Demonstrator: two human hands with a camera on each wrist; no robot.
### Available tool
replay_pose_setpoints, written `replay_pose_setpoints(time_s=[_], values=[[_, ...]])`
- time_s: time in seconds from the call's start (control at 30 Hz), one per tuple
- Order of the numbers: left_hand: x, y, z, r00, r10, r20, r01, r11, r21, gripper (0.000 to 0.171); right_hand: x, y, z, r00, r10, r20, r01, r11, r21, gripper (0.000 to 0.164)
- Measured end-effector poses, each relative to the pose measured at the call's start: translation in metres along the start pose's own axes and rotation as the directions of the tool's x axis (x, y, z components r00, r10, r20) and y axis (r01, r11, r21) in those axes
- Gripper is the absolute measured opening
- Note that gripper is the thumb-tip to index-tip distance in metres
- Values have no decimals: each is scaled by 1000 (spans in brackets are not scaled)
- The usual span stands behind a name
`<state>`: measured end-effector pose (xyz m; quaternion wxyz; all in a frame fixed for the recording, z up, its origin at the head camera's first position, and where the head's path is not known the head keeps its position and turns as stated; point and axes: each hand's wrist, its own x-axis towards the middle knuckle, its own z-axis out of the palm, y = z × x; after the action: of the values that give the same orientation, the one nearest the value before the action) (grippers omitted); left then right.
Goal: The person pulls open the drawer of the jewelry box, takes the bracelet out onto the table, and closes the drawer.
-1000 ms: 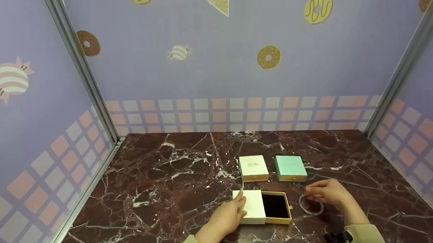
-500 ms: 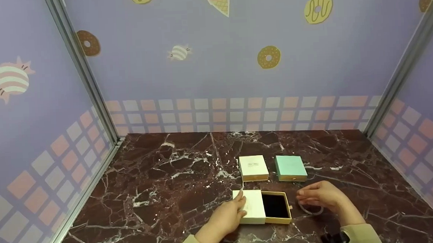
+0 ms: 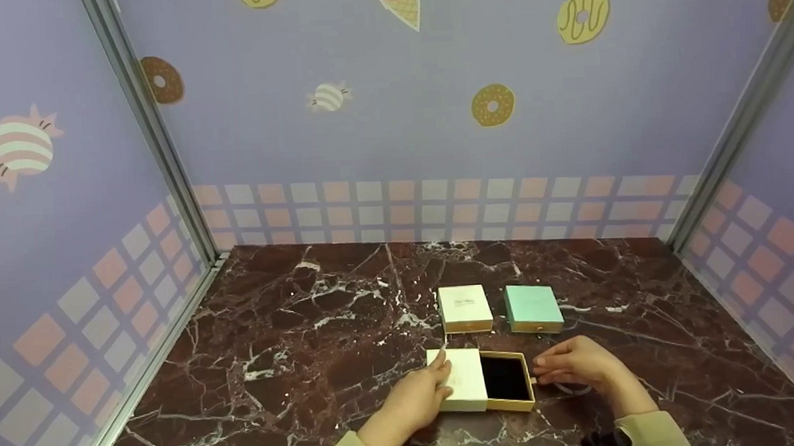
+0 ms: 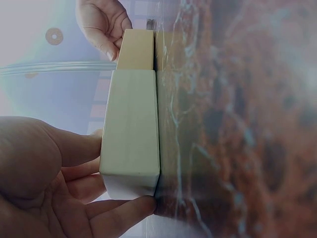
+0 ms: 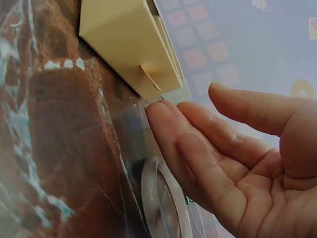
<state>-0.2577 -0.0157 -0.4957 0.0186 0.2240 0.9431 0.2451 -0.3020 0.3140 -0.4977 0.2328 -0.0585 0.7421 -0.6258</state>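
Note:
A white drawer-style gift box (image 3: 466,376) lies in front of me, its gold drawer (image 3: 512,404) slid partway out to the right, with a black lining inside. My left hand (image 3: 410,400) holds the white sleeve, with the thumb and fingers round its left end (image 4: 131,129). Just right of the drawer, my right hand (image 3: 577,363) hovers with nothing between thumb and fingers, its fingertips close to the ribbon pull tab (image 5: 149,79). Below that hand a pale translucent bangle (image 3: 576,390) lies on the table, partly hidden; the right wrist view shows it beside the fingers.
Behind the drawer box stand another white box (image 3: 464,306) and a mint-green box (image 3: 534,305), both shut. The dark red marbled table (image 3: 309,370) is enclosed by lilac patterned walls (image 3: 392,135).
My right hand has moved left from over the bangle to the drawer's right end. The bangle stays on the table. My left hand and the boxes have not moved.

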Motion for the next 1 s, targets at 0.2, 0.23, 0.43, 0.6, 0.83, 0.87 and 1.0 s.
replay_pose_setpoints(time_s=[0.2, 0.23, 0.43, 0.6, 0.83, 0.87, 1.0], values=[[0, 0, 0, 1000, -2, 2, 2, 1000, -4, 50, 3, 2, 5, 1000, -8, 3, 8, 1000, -16, 39], [0, 0, 0, 1000, -2, 4, 2, 1000, -10, 50, 3, 2, 6, 1000, -7, 4, 7, 1000, -17, 38], [-2, 0, -1, 1000, 6, 11, -5, 999, -35, 50, 4, 1, 11, 1000, -2, 0, 2, 999, -38, 37], [-1, 0, 0, 1000, 1, 12, -1, 1000, -31, 51, 6, 2, 16, 1000, -12, -28, 10, 997, -81, 36], [0, 0, 0, 1000, 10, 5, -10, 1000, -7, 51, 8, 3, 23, 995, -42, -89, 25, 983, -183, 34], [0, 0, 0, 1000, 13, 4, -13, 1000, -4, 51, 8, 3, 24, 994, -43, -97, 24, 981, -192, 34], [0, 0, 0, 1000, 15, -6, -15, 1000, 4, 50, 9, 4, 25, 993, -46, -113, 22, 978, -207, 34]])
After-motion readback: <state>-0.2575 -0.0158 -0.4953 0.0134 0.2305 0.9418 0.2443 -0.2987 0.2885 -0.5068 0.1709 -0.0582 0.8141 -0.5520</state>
